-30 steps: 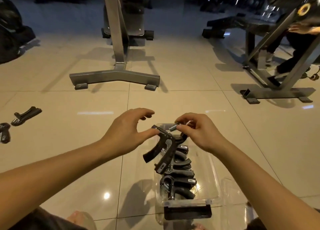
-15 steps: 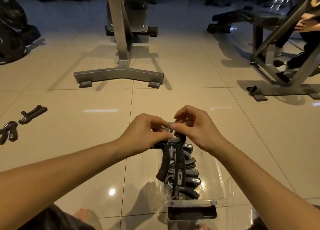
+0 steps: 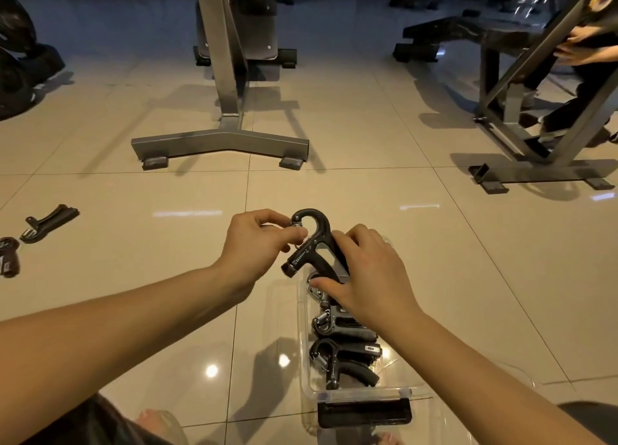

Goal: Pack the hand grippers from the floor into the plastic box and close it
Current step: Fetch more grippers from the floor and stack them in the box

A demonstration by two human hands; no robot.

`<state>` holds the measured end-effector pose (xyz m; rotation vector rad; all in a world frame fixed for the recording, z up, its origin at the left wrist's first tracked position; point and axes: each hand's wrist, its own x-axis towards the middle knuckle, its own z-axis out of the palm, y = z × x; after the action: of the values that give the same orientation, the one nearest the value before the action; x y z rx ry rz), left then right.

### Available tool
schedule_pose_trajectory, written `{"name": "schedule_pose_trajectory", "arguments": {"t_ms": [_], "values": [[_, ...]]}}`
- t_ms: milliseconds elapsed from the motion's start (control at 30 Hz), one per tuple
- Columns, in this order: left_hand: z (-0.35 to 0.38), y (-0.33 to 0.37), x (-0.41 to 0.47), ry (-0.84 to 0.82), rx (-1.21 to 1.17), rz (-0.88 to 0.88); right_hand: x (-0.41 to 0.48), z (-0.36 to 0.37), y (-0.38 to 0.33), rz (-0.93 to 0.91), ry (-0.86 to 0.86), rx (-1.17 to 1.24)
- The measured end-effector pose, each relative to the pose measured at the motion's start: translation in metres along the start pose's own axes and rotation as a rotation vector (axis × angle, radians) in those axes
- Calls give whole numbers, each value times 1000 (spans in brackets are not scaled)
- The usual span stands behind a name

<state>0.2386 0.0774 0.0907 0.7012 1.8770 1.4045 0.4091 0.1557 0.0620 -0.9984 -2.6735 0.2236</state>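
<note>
A black hand gripper (image 3: 309,244) is held upright over the far end of the clear plastic box (image 3: 304,374). My left hand (image 3: 257,244) pinches its spring end. My right hand (image 3: 364,277) grips one of its handles from the right. Several black hand grippers (image 3: 341,347) lie in a row inside the box. A black latch (image 3: 364,413) sits on the box's near end. Two more hand grippers (image 3: 50,222) (image 3: 8,257) lie on the tiled floor at the far left.
A grey T-shaped machine base (image 3: 220,143) stands on the floor ahead. Another metal frame (image 3: 535,173) stands at the right, with a person (image 3: 585,53) sitting by it. Dark equipment (image 3: 16,59) fills the far left corner. My foot (image 3: 160,424) rests near the box.
The held hand gripper has been turned from hanging handles-down to standing with its curved hook upward. My right hand has shifted from the spring end down onto a handle.
</note>
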Motion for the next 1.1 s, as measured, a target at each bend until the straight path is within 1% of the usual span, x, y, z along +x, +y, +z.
{"name": "schedule_pose_trajectory", "arguments": {"t_ms": [67, 133, 200, 267, 300, 367, 467, 533, 600, 767, 867, 933, 1033, 1100], "values": [[3, -1, 0, -13, -33, -14, 0, 3, 1, -8, 37, -55], [5, -3, 1, -46, -25, -28, 2, 4, 5, -10, 52, -54], [4, -9, 5, -135, 34, -48, 5, 5, 17, -6, 10, -43], [0, -23, 12, -235, 155, -61, 10, 8, 33, -8, -71, -62], [-2, -34, 17, -270, 253, -50, 12, 10, 42, -3, -124, -77], [-1, -57, 22, -343, 552, 24, 14, 19, 57, 24, -240, -94], [12, -93, 16, -524, 993, 152, 3, 44, 68, 22, -407, -121], [21, -116, 11, -629, 1193, 227, -8, 65, 75, 15, -513, -139], [23, -133, 11, -661, 1316, 274, -16, 84, 81, 19, -600, -132], [19, -149, 8, -633, 1392, 356, -25, 119, 88, -8, -743, -160], [20, -151, 9, -608, 1362, 352, -29, 139, 89, -17, -757, -176], [20, -153, 9, -614, 1333, 330, -39, 153, 88, -9, -785, -145], [18, -156, 8, -613, 1313, 317, -56, 170, 89, -53, -817, -163], [17, -159, 9, -611, 1297, 320, -62, 176, 91, -65, -807, -168]]}}
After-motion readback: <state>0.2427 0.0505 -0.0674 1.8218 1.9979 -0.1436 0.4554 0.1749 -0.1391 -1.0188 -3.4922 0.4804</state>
